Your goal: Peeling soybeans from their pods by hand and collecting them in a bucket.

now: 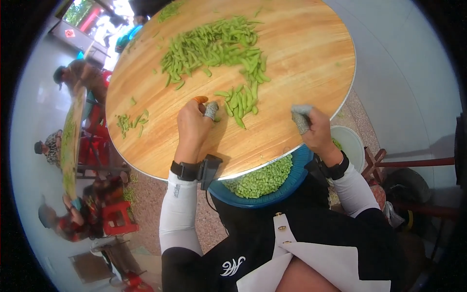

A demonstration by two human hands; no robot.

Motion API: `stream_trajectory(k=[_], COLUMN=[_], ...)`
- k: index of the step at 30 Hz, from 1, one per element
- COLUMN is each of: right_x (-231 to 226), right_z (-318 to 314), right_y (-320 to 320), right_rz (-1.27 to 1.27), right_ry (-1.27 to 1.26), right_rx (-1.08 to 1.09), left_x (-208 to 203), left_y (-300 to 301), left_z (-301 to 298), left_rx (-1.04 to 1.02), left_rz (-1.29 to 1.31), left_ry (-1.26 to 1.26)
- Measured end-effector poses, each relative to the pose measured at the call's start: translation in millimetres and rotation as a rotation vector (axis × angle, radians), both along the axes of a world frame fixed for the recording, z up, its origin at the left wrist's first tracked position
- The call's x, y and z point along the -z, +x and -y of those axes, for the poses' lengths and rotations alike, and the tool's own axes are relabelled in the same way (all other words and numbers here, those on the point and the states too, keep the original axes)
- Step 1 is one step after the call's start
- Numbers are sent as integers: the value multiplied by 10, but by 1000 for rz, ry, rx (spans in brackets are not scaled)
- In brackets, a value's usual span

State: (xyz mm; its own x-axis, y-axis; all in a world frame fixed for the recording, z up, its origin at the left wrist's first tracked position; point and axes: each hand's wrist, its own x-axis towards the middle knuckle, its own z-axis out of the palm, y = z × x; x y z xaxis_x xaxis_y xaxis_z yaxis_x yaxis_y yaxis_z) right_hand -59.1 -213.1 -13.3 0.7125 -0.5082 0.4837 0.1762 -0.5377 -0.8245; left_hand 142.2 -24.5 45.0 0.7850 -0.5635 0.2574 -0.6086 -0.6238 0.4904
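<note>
My left hand (193, 121) is above the round wooden table, fingers curled in, with an orange cover on one finger and a grey one on another. A green bit shows beside its covered finger; whether the hand grips it is unclear. Just right of it lies a small cluster of green soybean pods (239, 103). My right hand (314, 127) is closed near the table's right front edge, grey covers on its thumb and finger; anything inside is hidden. Below the edge, a blue basin (253, 202) holds shelled green beans (262, 176).
A large pile of pods (209, 44) covers the far part of the round table (311, 53). Scraps (127, 125) lie at its left. A white bucket (354, 146) stands right of the basin. Several people sit at another table (73, 141) at left, near a red stool (118, 217).
</note>
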Motion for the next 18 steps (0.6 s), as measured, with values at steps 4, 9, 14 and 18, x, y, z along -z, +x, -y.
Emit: stream_trajectory(k=[4, 9, 14, 18], right_x=[36, 13, -14, -35], right_z=[-9, -24, -34, -33], right_y=[17, 25, 28, 18], right_rz=[8, 27, 10, -12], right_ry=[7, -20, -56, -59], right_rx=[9, 12, 38, 43], left_x=[41, 85, 148, 161], left_y=[281, 432, 655, 618], left_z=[37, 35, -75, -32], left_rx=[-68, 5, -6, 172], left_rz=[24, 55, -56, -79], left_ry=[219, 381, 36, 49])
